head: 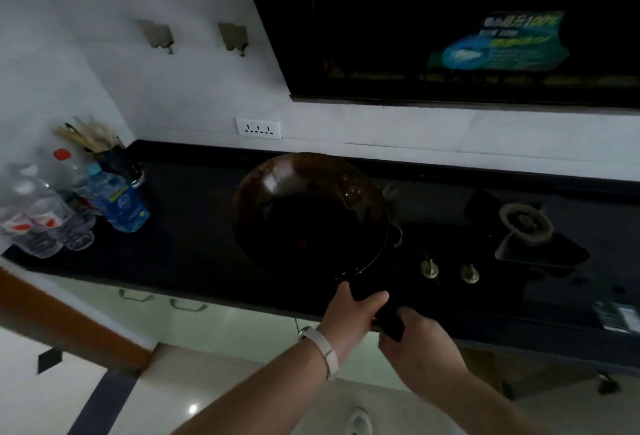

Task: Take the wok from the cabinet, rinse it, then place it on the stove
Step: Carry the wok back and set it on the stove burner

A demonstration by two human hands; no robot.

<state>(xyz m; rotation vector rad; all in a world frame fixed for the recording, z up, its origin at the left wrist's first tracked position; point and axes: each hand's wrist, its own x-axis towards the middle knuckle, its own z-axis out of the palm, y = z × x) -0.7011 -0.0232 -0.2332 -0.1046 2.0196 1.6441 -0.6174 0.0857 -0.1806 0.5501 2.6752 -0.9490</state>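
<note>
Fingers (375, 298) of left hand (349, 315) and right hand (420, 346) curl round wok (304, 213) handle (389, 322) over stove (450, 251).

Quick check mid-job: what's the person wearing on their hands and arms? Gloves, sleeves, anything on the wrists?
No gloves, no sleeves in view; both forearms are bare. The left hand has a pale whitish wristband at its wrist, perhaps a watch or fitness band. The right hand and wrist wear nothing.
</note>
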